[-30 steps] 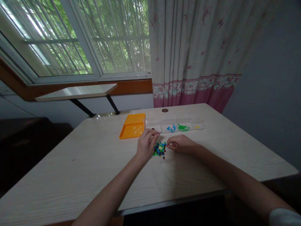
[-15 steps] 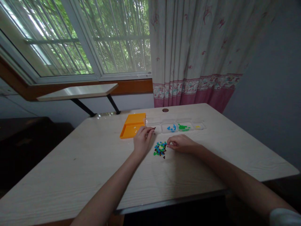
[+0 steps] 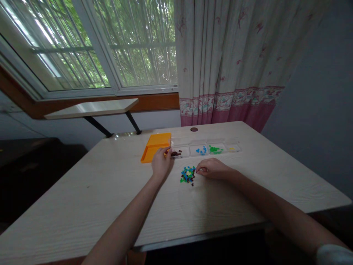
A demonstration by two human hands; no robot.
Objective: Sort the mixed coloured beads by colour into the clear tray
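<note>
My left hand [image 3: 161, 162] is over the left end of a clear box [image 3: 186, 150], beside an orange case [image 3: 159, 139]. Its thumb and index finger are drawn together; what lies between them is hidden. Brown pieces [image 3: 176, 153] lie in that compartment, just right of the fingertips. My right hand [image 3: 213, 168] rests on the table with its fingers pinched at the right edge of a mixed pile [image 3: 188, 174] of tiny blue, green, brown and yellow pieces. Whatever it pinches is too small to make out.
Further compartments hold blue pieces [image 3: 201, 150], green pieces [image 3: 215, 149] and a few yellow pieces [image 3: 232, 149]. The wooden table [image 3: 110, 187] has a round brown cable hole [image 3: 194, 129] at the back. A small raised shelf [image 3: 93, 107] stands at the back left, below the window.
My left hand has moved left from over the brown compartment toward the orange case, uncovering the brown pieces. The dark piece at its fingertips no longer shows. My right hand has stayed by the pile.
</note>
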